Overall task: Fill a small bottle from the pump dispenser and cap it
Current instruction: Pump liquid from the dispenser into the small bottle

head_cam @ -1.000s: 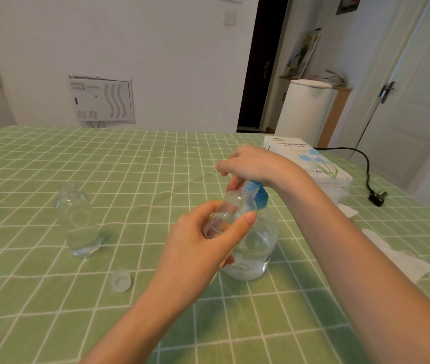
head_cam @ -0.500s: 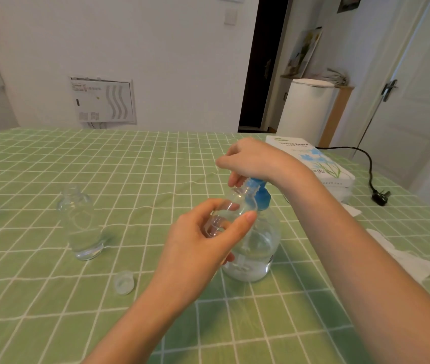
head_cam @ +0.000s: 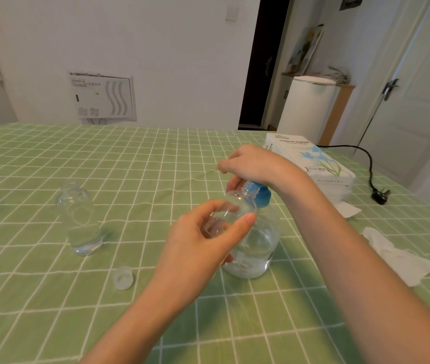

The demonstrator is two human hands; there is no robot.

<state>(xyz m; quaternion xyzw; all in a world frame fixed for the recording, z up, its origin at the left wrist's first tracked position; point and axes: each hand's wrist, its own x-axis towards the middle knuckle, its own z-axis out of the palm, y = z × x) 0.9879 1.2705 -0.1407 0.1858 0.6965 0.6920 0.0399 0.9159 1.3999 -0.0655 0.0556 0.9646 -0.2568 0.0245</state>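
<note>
Pump dispenser [head_cam: 261, 240] stood right of centre on the table [head_cam: 51, 158], whose green checked cloth filled most of the view. A white tissue pack [head_cam: 313, 158] lay toward the far right edge. The dispenser's clear body held liquid only in its lower part, under a blue pump head [head_cam: 263, 198]. Well apart to the left stood a second clear bottle [head_cam: 80, 222], uncapped.

The right hand [head_cam: 253, 164] lay over the pump head with its fingers curled down around it, seemingly pressing. The left hand [head_cam: 198, 243] gripped the small bottle [head_cam: 236, 204] between thumb and fingers. It was lifted off the table and tilted, with its open mouth up against the blue spout. How full it was could not be told through the fingers and the glare. Smallest of all, a translucent cap [head_cam: 122, 277] lay on the cloth between the clear bottle and the left hand, and was probably the small bottle's own.

Filling looked to be the step in hand. To do it well, the mouth needed to sit squarely under the spout, with the bottle tilted no further than the stream required. Slow, full strokes on the pump dispenser would suit better than quick jabs, which could rock the base or spray past the narrow neck. Stopping short of the neck would leave room for capping.
</note>
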